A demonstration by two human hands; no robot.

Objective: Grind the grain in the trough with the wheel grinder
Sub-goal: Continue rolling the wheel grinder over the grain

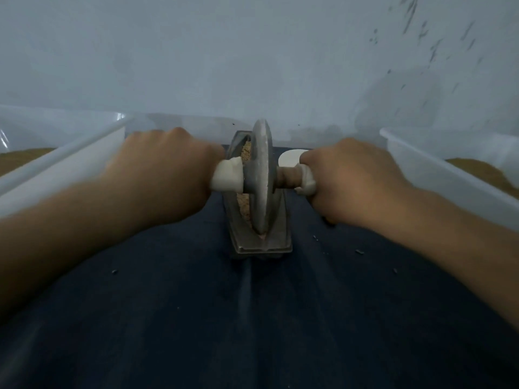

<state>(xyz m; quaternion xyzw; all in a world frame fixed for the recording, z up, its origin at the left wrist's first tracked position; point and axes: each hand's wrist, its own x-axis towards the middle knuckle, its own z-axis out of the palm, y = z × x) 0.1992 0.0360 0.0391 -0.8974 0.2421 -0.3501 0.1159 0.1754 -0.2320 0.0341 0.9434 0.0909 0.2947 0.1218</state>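
Note:
A grey metal wheel grinder (261,175) stands on edge in a narrow boat-shaped metal trough (261,245) at the centre of a dark cloth. Tan crushed grain (246,153) lies in the trough to the left of the wheel. An axle runs through the wheel, with pale wrapping on both ends. My left hand (165,169) grips the left handle (227,175). My right hand (348,178) grips the right handle (295,178). Both fists are closed round the handles, knuckles up.
A clear plastic bin (64,158) with brown grain stands at the left, another bin (449,169) with brown grain at the right. A small white round object (289,158) lies behind the right handle. Dark specks dot the cloth (252,318). A pale wall rises behind.

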